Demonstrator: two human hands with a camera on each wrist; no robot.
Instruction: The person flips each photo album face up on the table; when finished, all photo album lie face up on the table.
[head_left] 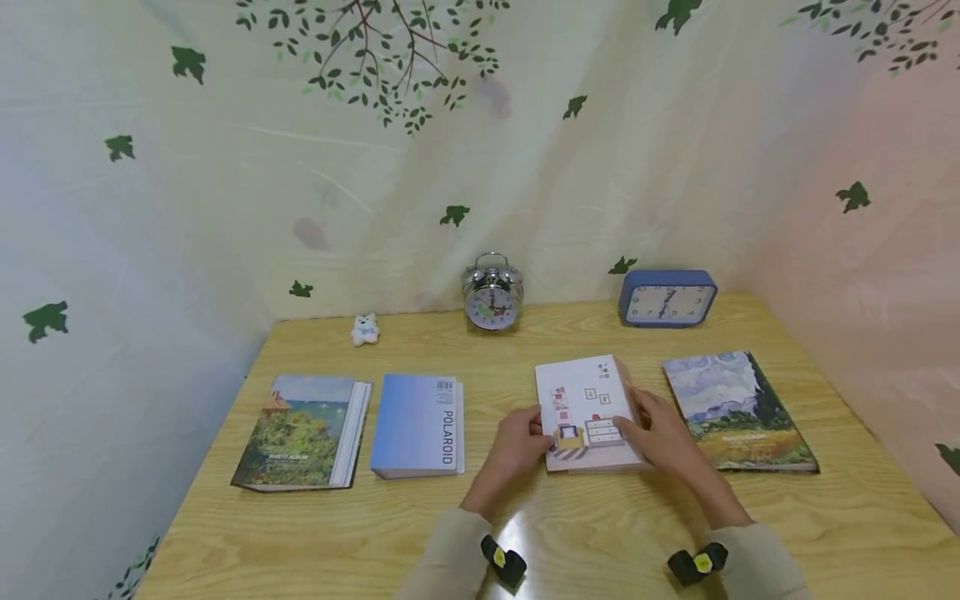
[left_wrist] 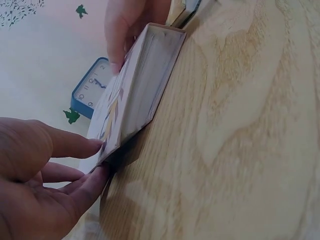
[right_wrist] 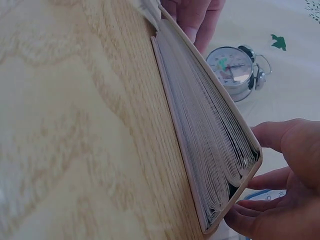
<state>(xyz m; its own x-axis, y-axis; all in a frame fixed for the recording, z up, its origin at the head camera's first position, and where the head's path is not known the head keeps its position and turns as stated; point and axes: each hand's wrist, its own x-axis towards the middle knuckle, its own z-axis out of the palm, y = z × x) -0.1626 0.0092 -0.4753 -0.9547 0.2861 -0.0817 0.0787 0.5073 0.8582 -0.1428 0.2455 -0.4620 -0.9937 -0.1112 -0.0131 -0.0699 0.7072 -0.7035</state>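
A thick white photo album (head_left: pixel 577 392) with small furniture drawings on its cover lies on the table between both hands. My left hand (head_left: pixel 517 446) pinches its left edge near the lower corner, thumb on top and fingers at the cover's edge in the left wrist view. On the other side, my right hand (head_left: pixel 663 429) grips the spine, its thumb over the cover and its fingers along the side. The album's stacked page sleeves (right_wrist: pixel 200 110) show from below in the right wrist view. Part of the left fingers is hidden there behind the cover.
To the left lie a blue Polaroid album (head_left: pixel 412 425) and a seaside-painting album (head_left: pixel 307 433). A wheat-field-painting album (head_left: pixel 738 408) lies right. Along the back stand a small white figurine (head_left: pixel 365 330), a silver alarm clock (head_left: pixel 492 300) and a blue clock (head_left: pixel 667 298).
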